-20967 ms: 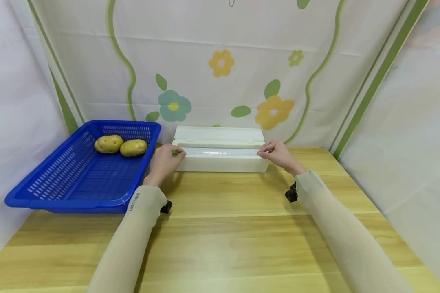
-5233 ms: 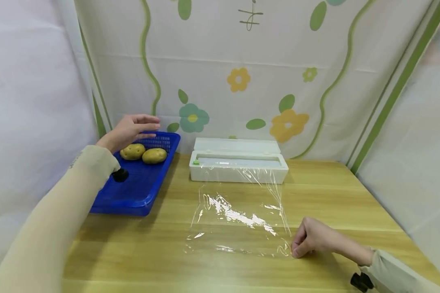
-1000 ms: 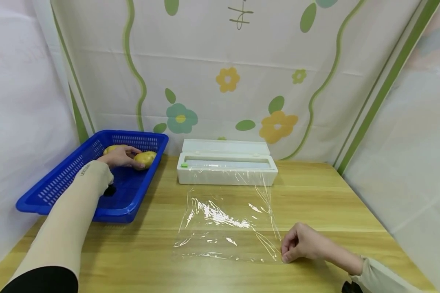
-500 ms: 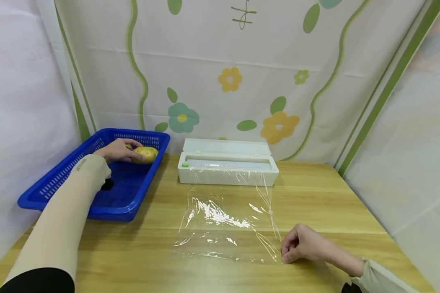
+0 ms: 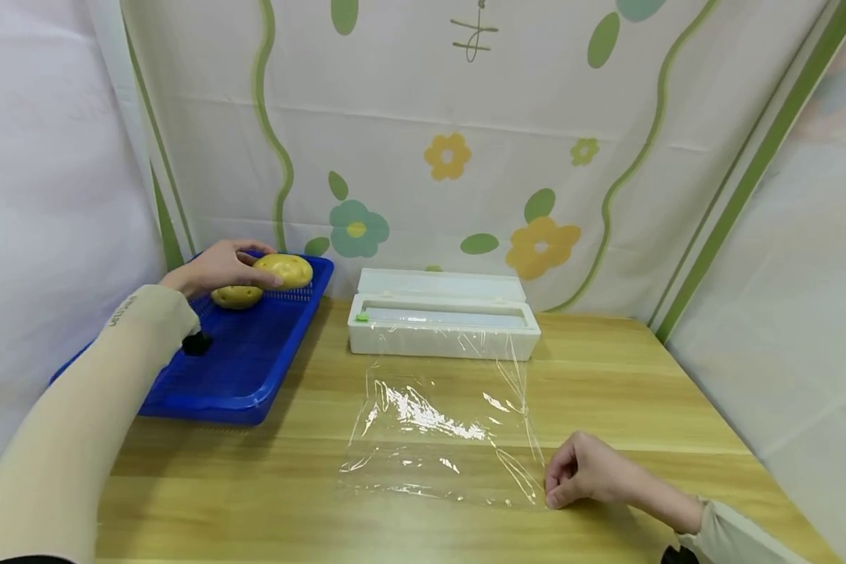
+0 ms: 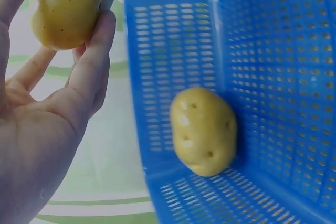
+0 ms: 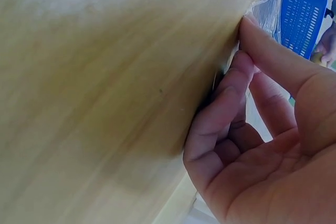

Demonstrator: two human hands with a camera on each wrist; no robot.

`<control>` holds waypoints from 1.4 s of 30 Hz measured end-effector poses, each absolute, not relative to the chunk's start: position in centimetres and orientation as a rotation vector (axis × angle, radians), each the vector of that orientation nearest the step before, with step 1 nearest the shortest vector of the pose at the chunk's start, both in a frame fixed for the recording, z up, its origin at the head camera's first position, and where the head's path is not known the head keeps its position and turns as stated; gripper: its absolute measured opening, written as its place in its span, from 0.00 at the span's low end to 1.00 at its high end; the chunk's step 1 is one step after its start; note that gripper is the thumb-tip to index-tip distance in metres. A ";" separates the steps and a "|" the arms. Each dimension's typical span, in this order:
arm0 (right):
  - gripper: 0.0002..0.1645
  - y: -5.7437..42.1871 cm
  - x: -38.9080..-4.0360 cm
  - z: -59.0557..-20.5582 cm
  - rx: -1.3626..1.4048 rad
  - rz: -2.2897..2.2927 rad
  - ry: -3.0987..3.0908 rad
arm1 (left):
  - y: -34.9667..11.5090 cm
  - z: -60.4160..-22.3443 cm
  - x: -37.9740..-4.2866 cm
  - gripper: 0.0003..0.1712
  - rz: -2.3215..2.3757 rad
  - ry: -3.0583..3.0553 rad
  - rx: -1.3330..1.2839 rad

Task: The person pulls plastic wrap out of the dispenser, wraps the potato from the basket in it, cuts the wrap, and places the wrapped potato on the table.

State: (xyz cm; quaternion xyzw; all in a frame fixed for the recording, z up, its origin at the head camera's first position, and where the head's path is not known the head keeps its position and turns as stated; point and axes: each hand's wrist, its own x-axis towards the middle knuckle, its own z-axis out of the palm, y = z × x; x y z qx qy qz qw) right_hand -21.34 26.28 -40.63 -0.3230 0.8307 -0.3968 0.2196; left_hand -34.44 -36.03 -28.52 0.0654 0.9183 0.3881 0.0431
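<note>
My left hand point(image 5: 218, 266) grips a yellow potato point(image 5: 286, 271) between thumb and fingers, raised above the blue basket point(image 5: 243, 399). In the left wrist view, the held potato point(image 6: 71, 11) is at the top left, and a second potato point(image 6: 203, 131) lies inside the basket. My right hand point(image 5: 588, 472) pinches the near right corner of a clear sheet of cling film point(image 5: 430, 439), low at the tabletop. That film runs over the wood from a white dispenser box point(image 5: 444, 343) with its lid raised. The right wrist view has thumb and forefinger point(image 7: 257, 40) meeting at the film's edge.
A small green slider point(image 5: 363, 317) sits at the left end of the dispenser. The wooden table point(image 5: 606, 376) extends to both sides. A flowered curtain point(image 5: 395, 157) closes off the back, and pale fabric walls point(image 5: 804, 313) stand left and right.
Over the last second my left hand has lifted the right-hand potato up out of the basket. The right hand keeps its hold on the film corner. Earlier, the film was still inside the dispenser.
</note>
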 end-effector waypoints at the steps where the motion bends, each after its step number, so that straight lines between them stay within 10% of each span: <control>1: 0.08 26.2 -21.4 -40.6 -0.892 -1.096 2.295 | -36.1 -28.1 -34.1 0.45 1.179 2.823 0.195; 20: 0.07 26.8 -21.4 -40.3 -0.874 -1.108 2.287 | -25.0 -23.6 -28.5 0.42 1.597 2.717 0.365; 42: 0.08 26.5 -22.2 -39.9 -0.896 -1.062 2.315 | -11.8 -36.7 -22.9 0.36 1.696 2.356 0.682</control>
